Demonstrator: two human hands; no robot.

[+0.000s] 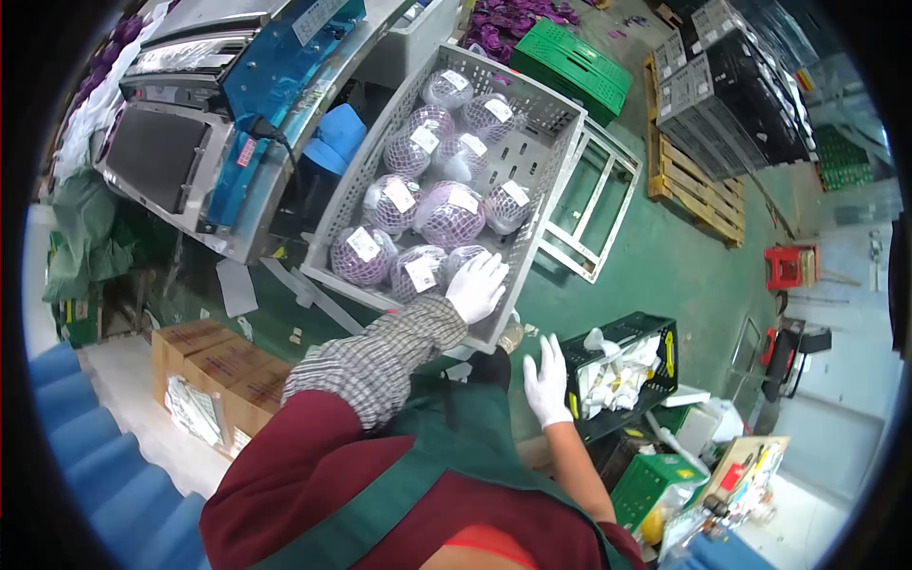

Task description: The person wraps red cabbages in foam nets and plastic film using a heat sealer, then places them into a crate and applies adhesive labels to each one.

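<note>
A grey plastic crate (560,180) holds several red cabbages (450,217), each wrapped in film and net with a white label. My left hand (477,287), in a white glove, lies over a red cabbage (460,258) in the crate's near right corner, fingers curved round its top. Part of that cabbage is hidden under the glove. A checked sleeve covers my left forearm. Outside the crate, my right hand (548,382), also gloved in white, is raised with its fingers apart and nothing in it. It is nearest to a black crate (622,332) of crumpled white scraps.
A machine with a blue side panel (275,76) stands left of the crate. Cardboard boxes (223,375) are at lower left. Beyond are a green crate (575,66), a white metal frame (598,204) and a wooden pallet (698,185). Purple leaves (513,24) lie at the back.
</note>
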